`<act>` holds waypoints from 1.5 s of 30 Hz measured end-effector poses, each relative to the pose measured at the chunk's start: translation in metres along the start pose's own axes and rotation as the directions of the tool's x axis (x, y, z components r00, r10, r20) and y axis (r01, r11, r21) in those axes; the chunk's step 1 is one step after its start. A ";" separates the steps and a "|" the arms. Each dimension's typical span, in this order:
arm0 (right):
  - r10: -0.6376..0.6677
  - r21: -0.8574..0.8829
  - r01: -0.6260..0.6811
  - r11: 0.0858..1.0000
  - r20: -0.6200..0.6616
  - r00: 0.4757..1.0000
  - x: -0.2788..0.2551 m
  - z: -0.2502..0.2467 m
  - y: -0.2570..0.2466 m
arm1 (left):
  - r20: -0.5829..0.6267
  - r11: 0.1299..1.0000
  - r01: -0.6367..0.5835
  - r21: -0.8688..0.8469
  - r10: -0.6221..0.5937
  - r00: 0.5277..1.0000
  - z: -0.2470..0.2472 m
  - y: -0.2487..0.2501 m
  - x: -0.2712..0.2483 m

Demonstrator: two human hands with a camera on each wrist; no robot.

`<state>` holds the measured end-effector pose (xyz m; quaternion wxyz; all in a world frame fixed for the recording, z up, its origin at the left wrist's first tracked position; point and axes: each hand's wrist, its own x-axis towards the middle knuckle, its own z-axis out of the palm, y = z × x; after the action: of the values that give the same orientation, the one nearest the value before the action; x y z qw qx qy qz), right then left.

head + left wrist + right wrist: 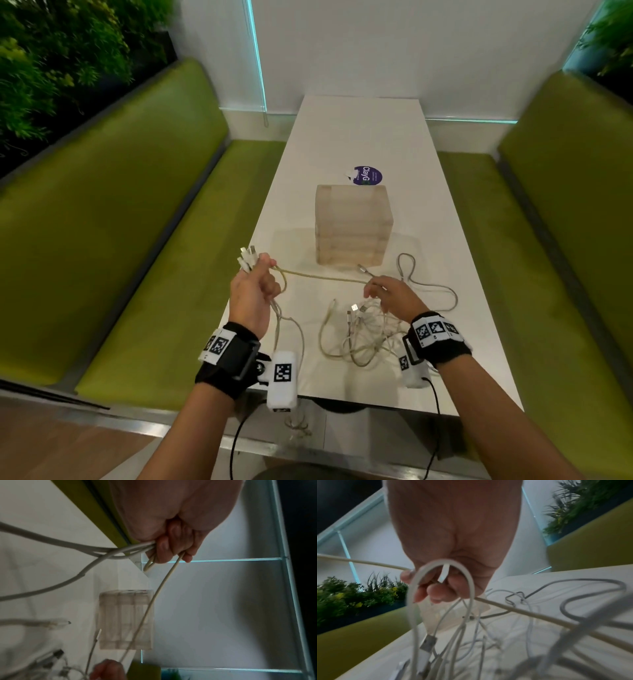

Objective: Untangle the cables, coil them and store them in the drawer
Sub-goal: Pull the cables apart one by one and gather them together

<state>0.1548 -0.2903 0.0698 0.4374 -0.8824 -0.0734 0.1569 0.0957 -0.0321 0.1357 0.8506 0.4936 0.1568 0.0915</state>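
My left hand is raised over the table's left edge, its fist gripping several cable ends whose plugs fan out above the fingers. A beige braided cable stretches taut from it to my right hand, which pinches that cable near its plug. A tangle of white cables lies on the white table under the right hand, one loop hanging against the right palm. A translucent drawer unit stands behind, its drawers closed.
A grey cable loops on the table to the right of the drawer unit. A purple round sticker lies behind the unit. Green benches flank the table on both sides, with plants behind the left one.
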 end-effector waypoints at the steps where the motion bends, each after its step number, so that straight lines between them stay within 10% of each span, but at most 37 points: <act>1: -0.003 0.031 0.004 1.000 -0.014 1.000 0.000 -0.002 0.000 | -0.008 1.000 -0.004 0.018 0.004 1.000 -0.003 0.000 0.001; 10: -0.378 -0.298 0.345 0.890 -0.060 0.924 -0.007 0.016 -0.036 | 0.153 0.806 0.038 0.591 -0.159 0.975 0.021 -0.047 -0.018; 18: -0.417 -0.543 0.330 0.772 -0.042 0.908 -0.014 0.017 -0.054 | 0.272 0.861 0.091 0.501 -0.256 0.928 0.042 -0.051 -0.026; 28: -0.041 -0.239 0.011 0.971 -0.119 0.992 0.005 -0.008 0.008 | 0.033 0.966 0.060 0.253 -0.070 0.997 0.021 -0.006 -0.016; 39: -0.441 -0.422 0.391 0.818 -0.023 0.897 -0.008 0.008 -0.039 | 0.107 0.854 0.058 0.517 -0.131 0.986 0.023 -0.053 -0.012; 45: -0.423 -0.593 0.367 0.717 0.048 0.905 -0.010 0.013 -0.057 | 0.235 0.875 0.061 0.481 -0.195 0.952 0.044 -0.058 -0.024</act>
<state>0.1416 -0.2484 0.1100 0.1682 -0.9436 -0.2849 -0.0110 0.0893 -0.1036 0.1098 0.7238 0.6804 0.0868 -0.0756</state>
